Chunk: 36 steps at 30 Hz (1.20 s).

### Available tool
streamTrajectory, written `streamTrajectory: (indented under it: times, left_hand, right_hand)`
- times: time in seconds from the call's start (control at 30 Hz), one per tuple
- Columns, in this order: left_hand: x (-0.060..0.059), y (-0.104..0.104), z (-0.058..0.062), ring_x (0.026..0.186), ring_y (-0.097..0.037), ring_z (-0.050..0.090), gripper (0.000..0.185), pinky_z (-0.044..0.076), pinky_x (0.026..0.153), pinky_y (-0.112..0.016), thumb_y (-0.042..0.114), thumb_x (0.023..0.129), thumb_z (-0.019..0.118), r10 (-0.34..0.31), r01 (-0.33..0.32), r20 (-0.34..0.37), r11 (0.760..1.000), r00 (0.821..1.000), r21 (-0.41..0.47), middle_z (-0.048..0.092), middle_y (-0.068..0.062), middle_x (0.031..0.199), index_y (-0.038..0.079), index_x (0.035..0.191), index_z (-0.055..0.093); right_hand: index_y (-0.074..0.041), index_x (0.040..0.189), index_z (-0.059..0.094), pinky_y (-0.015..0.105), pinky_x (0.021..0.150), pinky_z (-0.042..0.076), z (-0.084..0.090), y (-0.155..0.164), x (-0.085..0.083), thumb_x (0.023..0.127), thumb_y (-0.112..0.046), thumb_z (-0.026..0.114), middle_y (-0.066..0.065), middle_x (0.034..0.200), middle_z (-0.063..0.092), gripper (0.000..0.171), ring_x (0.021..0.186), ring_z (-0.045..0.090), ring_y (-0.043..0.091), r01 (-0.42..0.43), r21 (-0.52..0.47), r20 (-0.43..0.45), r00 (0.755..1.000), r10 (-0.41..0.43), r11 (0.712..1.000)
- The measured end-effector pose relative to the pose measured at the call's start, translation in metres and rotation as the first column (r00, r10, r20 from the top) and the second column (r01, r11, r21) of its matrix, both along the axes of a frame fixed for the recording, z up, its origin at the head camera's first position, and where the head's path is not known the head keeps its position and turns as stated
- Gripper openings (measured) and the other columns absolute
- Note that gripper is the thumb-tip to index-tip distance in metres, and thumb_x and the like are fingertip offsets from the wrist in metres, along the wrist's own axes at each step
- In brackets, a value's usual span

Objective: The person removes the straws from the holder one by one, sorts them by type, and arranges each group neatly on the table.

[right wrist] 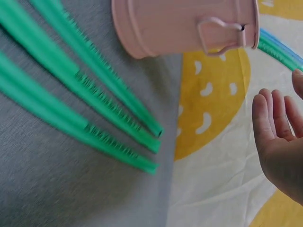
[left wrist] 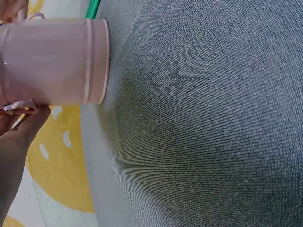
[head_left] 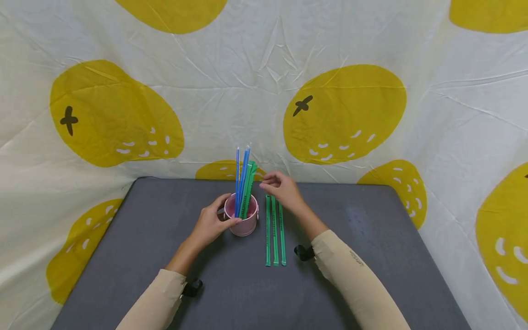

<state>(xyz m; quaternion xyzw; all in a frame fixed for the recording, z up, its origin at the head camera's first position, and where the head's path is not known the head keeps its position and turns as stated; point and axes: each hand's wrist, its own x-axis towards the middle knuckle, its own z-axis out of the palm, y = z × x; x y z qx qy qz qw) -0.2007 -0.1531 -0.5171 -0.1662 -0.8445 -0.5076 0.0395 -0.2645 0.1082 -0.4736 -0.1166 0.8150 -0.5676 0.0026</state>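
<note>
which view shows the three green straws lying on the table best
The head view: all three green straws lie side by side, full length, right of the pink cup. The right wrist view shows only their blurred ends. The left wrist view shows just a green sliver.

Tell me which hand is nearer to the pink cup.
Left. The left hand holds the pink cup by its side; the right hand hovers apart, behind it, near the tops of the sticks.

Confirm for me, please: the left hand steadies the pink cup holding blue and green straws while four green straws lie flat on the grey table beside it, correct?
Not quite: the head view shows three green straws lying flat, not four. The rest holds: the left hand steadies the pink cup on the grey table.
</note>
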Motion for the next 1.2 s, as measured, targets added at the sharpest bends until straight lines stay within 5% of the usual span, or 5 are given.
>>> streamTrajectory:
  times: [0.23, 0.63, 0.87, 1.2]
  left_hand:
    - [-0.001, -0.001, 0.0, 0.124, -0.032, 0.066, 0.08, 0.058, 0.098, -0.05, 0.029, 0.08, 0.091, -0.007, 0.007, 0.001, 1.0, 1.0, 0.01, 0.066, -0.016, 0.137, 0.009, 0.147, 0.052]
    - [-0.001, -0.001, 0.001, 0.123, -0.033, 0.067, 0.079, 0.058, 0.098, -0.053, 0.026, 0.08, 0.091, -0.008, 0.008, -0.007, 1.0, 1.0, 0.021, 0.067, -0.017, 0.135, 0.006, 0.146, 0.053]
    - [-0.001, 0.0, 0.002, 0.124, -0.033, 0.066, 0.079, 0.058, 0.098, -0.052, 0.027, 0.08, 0.091, -0.004, 0.004, -0.003, 1.0, 1.0, 0.017, 0.066, -0.018, 0.136, 0.006, 0.147, 0.052]
    - [-0.001, 0.0, 0.002, 0.125, -0.031, 0.066, 0.081, 0.058, 0.099, -0.048, 0.03, 0.081, 0.09, -0.004, 0.004, 0.001, 1.0, 1.0, 0.004, 0.065, -0.016, 0.138, 0.007, 0.148, 0.051]
  right_hand:
    - [-0.001, 0.119, 0.068, 0.026, 0.074, 0.06, 0.006, -0.017, -0.003, 0.094, -0.021, 0.078, 0.015, 0.107, 0.074, 0.033, 0.091, 0.071, 0.026, 0.007, 0.009, -0.042, 0.999, -0.006, 1.0]
    - [0.001, 0.111, 0.063, 0.044, 0.08, 0.064, 0.009, -0.033, -0.008, 0.093, -0.014, 0.079, 0.019, 0.102, 0.072, 0.029, 0.09, 0.072, 0.032, 0.016, -0.045, -0.004, 1.0, -0.016, 0.999]
    - [0.0, 0.108, 0.063, 0.028, 0.072, 0.061, 0.009, -0.036, -0.011, 0.091, -0.014, 0.08, 0.016, 0.099, 0.071, 0.028, 0.084, 0.07, 0.023, 0.032, -0.015, -0.017, 0.999, -0.033, 0.999]
    - [0.002, 0.104, 0.062, 0.029, 0.069, 0.063, 0.014, -0.038, -0.008, 0.093, -0.008, 0.077, 0.014, 0.093, 0.066, 0.022, 0.081, 0.07, 0.027, 0.018, -0.076, -0.001, 1.0, -0.018, 0.997]
